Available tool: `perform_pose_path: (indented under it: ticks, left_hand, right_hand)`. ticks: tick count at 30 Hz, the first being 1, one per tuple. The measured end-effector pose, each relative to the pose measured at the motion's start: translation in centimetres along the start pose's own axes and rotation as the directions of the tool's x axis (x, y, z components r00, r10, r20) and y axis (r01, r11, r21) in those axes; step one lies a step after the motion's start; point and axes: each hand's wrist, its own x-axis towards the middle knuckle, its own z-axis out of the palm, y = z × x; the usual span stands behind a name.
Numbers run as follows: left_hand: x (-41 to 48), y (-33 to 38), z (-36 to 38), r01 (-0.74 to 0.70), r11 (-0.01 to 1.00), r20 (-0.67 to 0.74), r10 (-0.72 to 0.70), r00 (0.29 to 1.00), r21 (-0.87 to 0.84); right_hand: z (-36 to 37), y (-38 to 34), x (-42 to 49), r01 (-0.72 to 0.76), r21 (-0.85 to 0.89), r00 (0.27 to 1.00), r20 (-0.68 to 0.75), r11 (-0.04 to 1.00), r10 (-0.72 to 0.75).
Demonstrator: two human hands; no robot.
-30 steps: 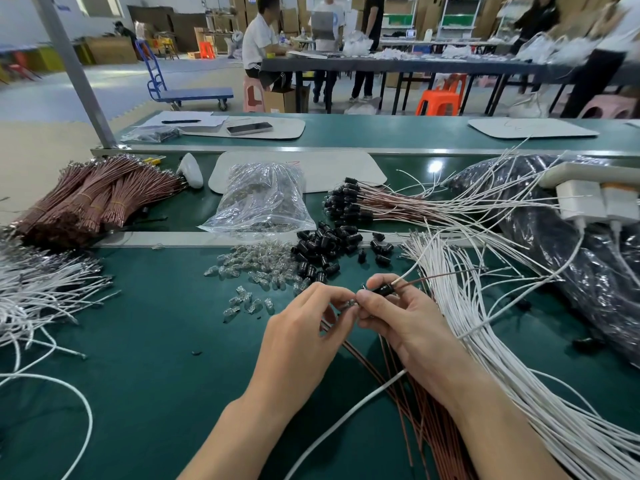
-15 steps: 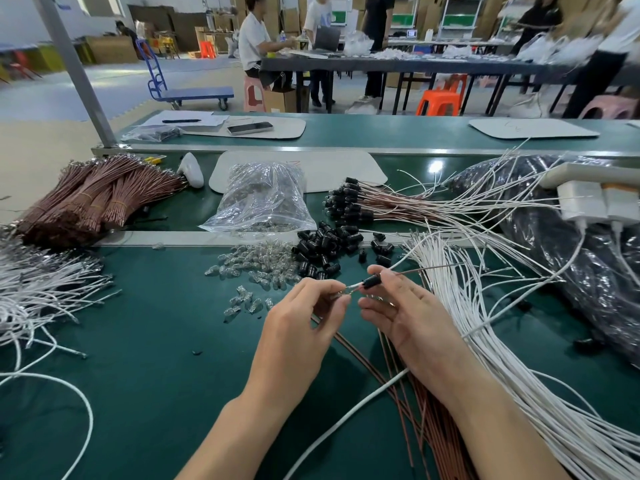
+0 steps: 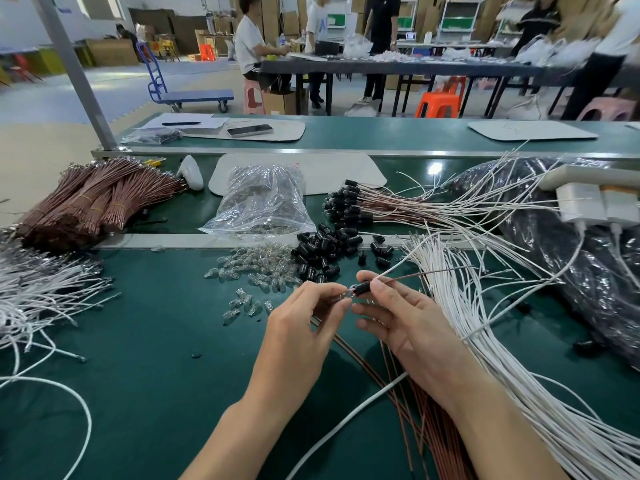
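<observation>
Green bench point(image 3: 145, 341), pad point(image 3: 332, 171) writing blurred: left hand point(image 3: 301, 327) pinches clear bulb point(image 3: 343, 295), right hand point(image 3: 412, 323) pinches black socket point(image 3: 362, 288)

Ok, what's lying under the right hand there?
Brown wires and one white cable run out from beneath the right hand on the green mat. Where they go under the palm and wrist is covered.

Busy green workbench point(image 3: 138, 358), stock piled along the back.
Brown wire bundles point(image 3: 97, 199) stacked far left, a clear plastic bag point(image 3: 259, 206) to their right, a phone point(image 3: 249, 130) on the far belt; beyond, a blue trolley point(image 3: 194, 97) and an orange stool point(image 3: 440, 102).
</observation>
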Motion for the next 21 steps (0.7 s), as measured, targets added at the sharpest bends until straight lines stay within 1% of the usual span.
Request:
perform_pose_path:
  ticks: [3, 10, 16, 19, 21]
  left_hand:
    - [-0.1, -0.26, 0.07, 0.026, 0.999, 0.009, -0.026, 1.0, -0.035]
    - [-0.07, -0.27, -0.14, 0.023, 0.997, -0.008, -0.024, 1.0, -0.08]
    - [0.09, -0.19, -0.36, 0.02, 0.998, -0.005, -0.02, 1.0, -0.06]
    - [0.12, -0.2, -0.4, 0.02, 1.0, -0.003, -0.02, 1.0, -0.012]
    - [0.19, -0.19, -0.36, 0.021, 1.0, -0.008, -0.02, 1.0, 0.022]
  right_hand:
    - [0.21, 0.15, -0.1, -0.008, 0.008, 1.0, 0.029, 1.0, 0.008]
    - [0.45, 0.22, -0.16, -0.01, 0.016, 0.999, 0.051, 1.0, 0.009]
    - [0.54, 0.25, -0.24, -0.024, 0.007, 0.998, 0.054, 1.0, 0.023]
    - [0.7, 0.24, -0.29, -0.018, 0.014, 0.998, 0.054, 1.0, 0.017]
    - [0.86, 0.31, -0.25, 0.008, 0.014, 1.0, 0.016, 1.0, -0.008]
